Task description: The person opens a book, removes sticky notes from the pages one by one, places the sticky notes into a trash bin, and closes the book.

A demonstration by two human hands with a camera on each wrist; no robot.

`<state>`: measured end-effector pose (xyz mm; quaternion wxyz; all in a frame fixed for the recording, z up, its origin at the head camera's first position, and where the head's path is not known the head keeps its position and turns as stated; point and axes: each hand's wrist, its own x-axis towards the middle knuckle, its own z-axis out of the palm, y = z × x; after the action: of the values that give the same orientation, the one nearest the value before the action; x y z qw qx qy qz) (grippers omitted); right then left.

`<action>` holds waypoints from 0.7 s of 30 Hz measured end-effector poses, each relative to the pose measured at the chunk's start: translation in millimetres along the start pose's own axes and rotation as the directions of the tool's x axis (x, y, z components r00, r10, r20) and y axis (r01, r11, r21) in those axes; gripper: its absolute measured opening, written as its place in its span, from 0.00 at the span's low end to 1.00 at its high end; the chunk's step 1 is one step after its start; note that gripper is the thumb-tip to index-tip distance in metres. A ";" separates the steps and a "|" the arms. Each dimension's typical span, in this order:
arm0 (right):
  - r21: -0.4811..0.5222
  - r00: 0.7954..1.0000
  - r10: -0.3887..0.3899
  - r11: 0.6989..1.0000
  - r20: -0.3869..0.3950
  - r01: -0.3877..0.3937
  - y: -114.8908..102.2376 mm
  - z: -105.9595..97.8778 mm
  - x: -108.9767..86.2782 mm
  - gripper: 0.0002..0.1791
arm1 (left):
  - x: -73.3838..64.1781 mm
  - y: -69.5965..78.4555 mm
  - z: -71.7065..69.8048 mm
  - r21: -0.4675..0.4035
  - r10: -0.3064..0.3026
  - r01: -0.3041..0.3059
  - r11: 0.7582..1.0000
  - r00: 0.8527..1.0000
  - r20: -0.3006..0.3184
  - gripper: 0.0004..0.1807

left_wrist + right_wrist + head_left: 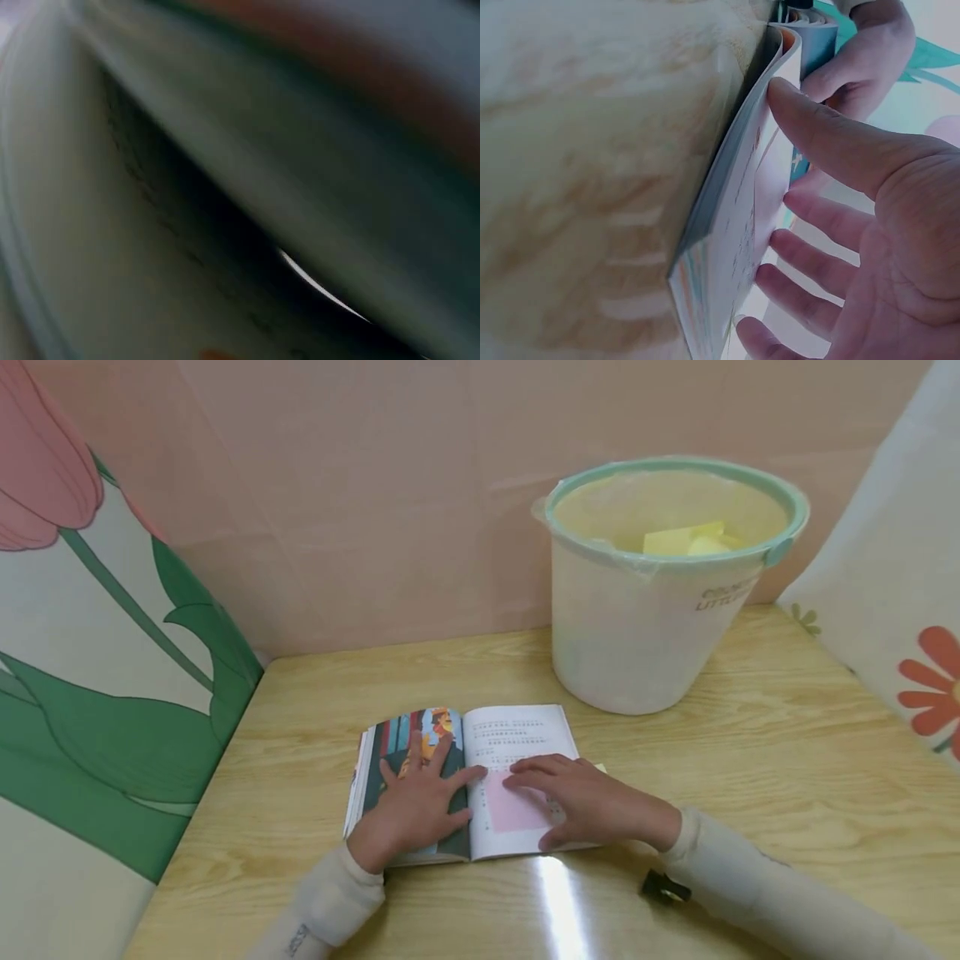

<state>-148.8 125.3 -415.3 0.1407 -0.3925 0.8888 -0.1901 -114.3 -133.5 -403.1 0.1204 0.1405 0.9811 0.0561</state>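
Note:
An open book (525, 727) lies on the wooden table, with a colourful picture on its left page and printed text on its right. My left hand (412, 806) rests on the picture page, its fingers spread. On the lower part of the text page is a pink sticky note (513, 806). Over that page's right side, my right hand (592, 797) has its fingers loosely bent and the thumb apart, at the lower edge. In the right wrist view its fingertips (780, 236) are at the page. The left wrist view is dark and blurred, with curved book pages (247, 180) filling it.
A white bin (622, 627) with a green rim stands behind the book to the right, with yellow paper (678, 539) inside. A small black clip-like object (663, 888) is beside the right sleeve. Pink cloth (375, 510) hangs along the table's back.

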 end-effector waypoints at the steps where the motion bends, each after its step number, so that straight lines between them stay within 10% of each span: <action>1: -0.002 1.000 0.003 1.000 -0.002 -0.003 -0.2 -0.4 0.6 0.44 | 0.7 0.5 1.0 -0.005 -0.004 0.004 1.000 1.000 0.000 0.29; 21: -0.069 0.998 -0.015 0.998 -0.058 0.011 -2.0 1.8 5.3 0.40 | 9.2 14.8 8.4 -0.011 -0.057 0.056 0.998 0.997 -0.058 0.32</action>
<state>-150.3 119.7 -416.5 0.0998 -0.3973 0.8959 -0.1718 -116.9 -116.0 -411.1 0.0938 0.1104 0.9875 0.0613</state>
